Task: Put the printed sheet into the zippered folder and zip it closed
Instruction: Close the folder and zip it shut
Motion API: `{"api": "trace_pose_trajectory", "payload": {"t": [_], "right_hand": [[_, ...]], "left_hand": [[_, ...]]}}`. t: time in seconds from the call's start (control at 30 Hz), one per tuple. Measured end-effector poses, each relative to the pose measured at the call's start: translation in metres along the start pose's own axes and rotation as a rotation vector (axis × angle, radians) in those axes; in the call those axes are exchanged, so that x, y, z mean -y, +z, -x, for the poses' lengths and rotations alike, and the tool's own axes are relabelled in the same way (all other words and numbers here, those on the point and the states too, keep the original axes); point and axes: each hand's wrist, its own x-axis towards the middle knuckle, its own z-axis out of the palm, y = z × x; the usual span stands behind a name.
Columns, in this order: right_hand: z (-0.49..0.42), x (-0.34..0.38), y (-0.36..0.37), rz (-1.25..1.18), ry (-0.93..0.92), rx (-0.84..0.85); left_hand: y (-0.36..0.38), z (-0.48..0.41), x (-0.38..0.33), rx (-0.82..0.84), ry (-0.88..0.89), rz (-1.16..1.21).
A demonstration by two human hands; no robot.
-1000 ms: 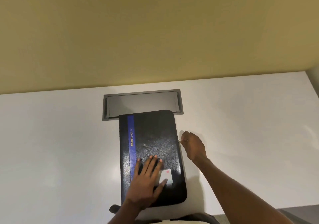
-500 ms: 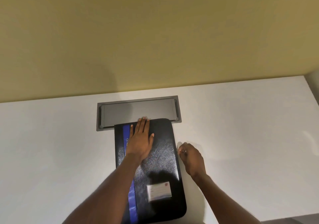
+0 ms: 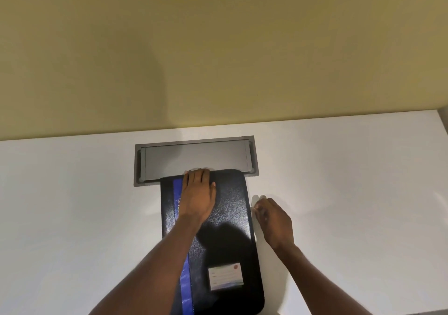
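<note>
My left hand [image 3: 197, 193] lies flat on the black, leather-grained zippered folder [image 3: 230, 208]. The fingers are straight and close together, with their tips at the folder's far edge, and they grip nothing. My right hand [image 3: 274, 220] sits on the white tabletop [image 3: 72, 217], just beside the folder's right edge. Its fingers are curled and bunched toward that edge. Whatever they may be pinching there is too small and blurred, so I cannot tell if they hold anything.

The folder lies closed and flat on the table, long side running away from me. 1 blue stripe [image 3: 178, 186] runs down its left part, and 1 small white label card [image 3: 225, 276] sits near its close right corner. The folder's far edge overlaps a grey rectangular metal hatch [image 3: 194, 157] set into the table. A yellow wall [image 3: 218, 47] rises behind.
</note>
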Motion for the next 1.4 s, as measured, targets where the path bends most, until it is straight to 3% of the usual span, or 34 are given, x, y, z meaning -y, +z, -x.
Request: {"api": "trace_pose_trajectory", "payload": {"t": [0.33,0.53,0.83,1.4], "right_hand": [[-0.078,0.019,-0.019,0.03,-0.128,-0.058],[-0.121,0.039,-0.029,0.178,-0.277,0.011],[-0.18,0.09,-0.031,0.276,-0.416,0.338],[-0.195,0.205,0.024,0.378,-0.577,0.592]], "left_hand": [[-0.004,0.003,-0.002,-0.058,-0.015,0.085],[-0.007,0.005,-0.005,-0.091,-0.043,0.13],[-0.009,0.008,-0.009,-0.151,-0.125,0.219],[-0.002,0.01,-0.006,-0.174,-0.059,0.313]]}}
